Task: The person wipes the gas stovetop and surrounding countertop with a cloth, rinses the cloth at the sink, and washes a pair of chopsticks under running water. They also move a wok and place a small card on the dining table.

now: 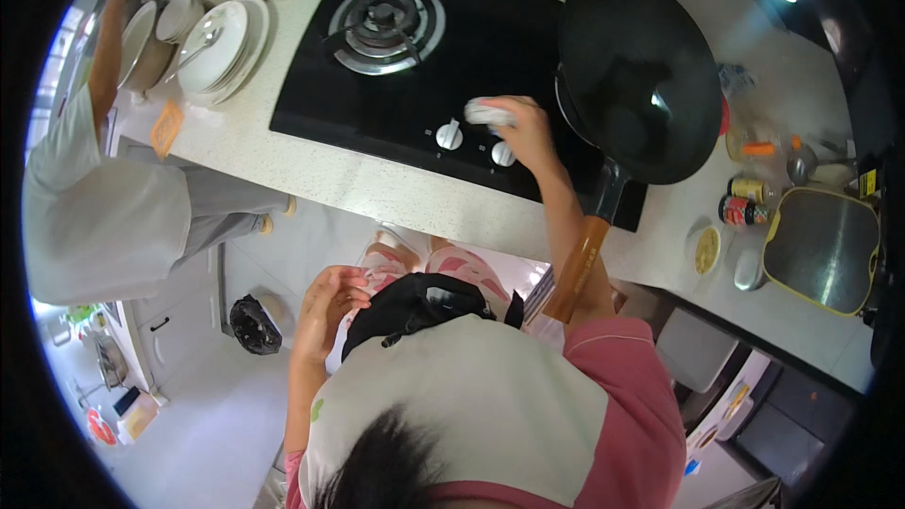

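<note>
My right hand grips a crumpled white cloth or tissue against the black glass gas cooktop, just behind two silver control knobs. To its right a dark wok rests tilted over the right burner, and its wooden handle reaches over my forearm towards me. The left burner has a bare pan support. Beside my waist, clear of the counter, my left hand hangs with loosely bent fingers and holds nothing. A black waist bag lies near it.
Stacked plates, bowls and an orange item stand left, where another person reaches forward. Right are a small bowl of food, seasoning jars and a cutting board. A black-bagged bin stands on the floor.
</note>
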The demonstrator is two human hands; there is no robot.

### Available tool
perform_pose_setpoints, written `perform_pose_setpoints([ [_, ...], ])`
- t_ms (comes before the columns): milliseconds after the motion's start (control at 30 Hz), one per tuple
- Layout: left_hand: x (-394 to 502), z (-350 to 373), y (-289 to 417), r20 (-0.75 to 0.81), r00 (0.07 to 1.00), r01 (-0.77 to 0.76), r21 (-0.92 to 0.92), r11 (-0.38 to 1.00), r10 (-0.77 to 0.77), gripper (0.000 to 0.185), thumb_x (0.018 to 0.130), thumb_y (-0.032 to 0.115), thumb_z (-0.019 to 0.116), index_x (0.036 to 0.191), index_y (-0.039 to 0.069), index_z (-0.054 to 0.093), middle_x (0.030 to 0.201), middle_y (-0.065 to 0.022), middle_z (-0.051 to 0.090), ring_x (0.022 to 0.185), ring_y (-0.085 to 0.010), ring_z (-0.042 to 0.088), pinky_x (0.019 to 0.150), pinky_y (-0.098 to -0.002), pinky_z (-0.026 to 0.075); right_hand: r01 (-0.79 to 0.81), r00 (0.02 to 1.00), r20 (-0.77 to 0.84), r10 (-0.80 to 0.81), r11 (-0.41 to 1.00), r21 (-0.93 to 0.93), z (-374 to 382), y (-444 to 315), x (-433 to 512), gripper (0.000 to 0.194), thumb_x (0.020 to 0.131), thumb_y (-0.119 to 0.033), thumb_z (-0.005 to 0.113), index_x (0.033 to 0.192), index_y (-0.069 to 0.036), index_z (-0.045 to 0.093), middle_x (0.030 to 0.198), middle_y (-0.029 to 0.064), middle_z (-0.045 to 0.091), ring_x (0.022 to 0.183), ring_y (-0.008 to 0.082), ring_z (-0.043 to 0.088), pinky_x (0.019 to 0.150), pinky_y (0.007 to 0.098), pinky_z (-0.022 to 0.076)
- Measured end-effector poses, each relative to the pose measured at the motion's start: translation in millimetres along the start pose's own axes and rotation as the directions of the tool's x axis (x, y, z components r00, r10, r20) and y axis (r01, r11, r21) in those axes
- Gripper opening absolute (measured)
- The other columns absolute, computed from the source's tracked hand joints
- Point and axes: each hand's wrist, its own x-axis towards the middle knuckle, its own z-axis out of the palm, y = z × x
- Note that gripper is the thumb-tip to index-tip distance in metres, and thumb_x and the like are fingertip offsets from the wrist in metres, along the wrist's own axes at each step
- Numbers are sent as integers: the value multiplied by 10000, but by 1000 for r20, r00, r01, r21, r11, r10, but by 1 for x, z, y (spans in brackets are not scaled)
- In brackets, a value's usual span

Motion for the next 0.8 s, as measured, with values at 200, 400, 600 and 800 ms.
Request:
perform_pose_setpoints([
  [200,22,-15,27,18,1000,21,42,999,-22,394,972,359,489,1096,-11,540,958,-107,621,820,-169,597,784,-303,494,-210,928,-340,153,968,-137,-2,1,-4,372,745,71,658,1074,-100,687,1065,122,668,945,271,651,815,340,539],
  [400,55,-45,60,135,984,103,110,989,-118,353,984,322,470,1084,-9,542,939,-99,631,814,-165,606,777,-288,499,-150,979,-139,149,989,7,33,-33,5,410,773,69,624,1133,-122,667,1159,116,628,1059,288,596,923,352,483],
  [600,80,-94,97,139,969,174,210,962,-206,317,985,289,470,1082,-3,545,925,-93,643,807,-156,622,783,-276,507,-409,911,24,412,910,-69,41,-52,19,362,805,39,602,1137,-100,635,1160,118,613,1073,274,585,928,368,474],
  [800,95,-141,126,233,952,143,237,961,-199,301,985,268,473,1102,-1,540,936,-100,642,810,-151,624,779,-292,499,-335,898,-349,268,931,-147,50,-50,47,346,778,58,599,1100,-66,617,1120,134,618,1047,316,584,901,374,480],
])
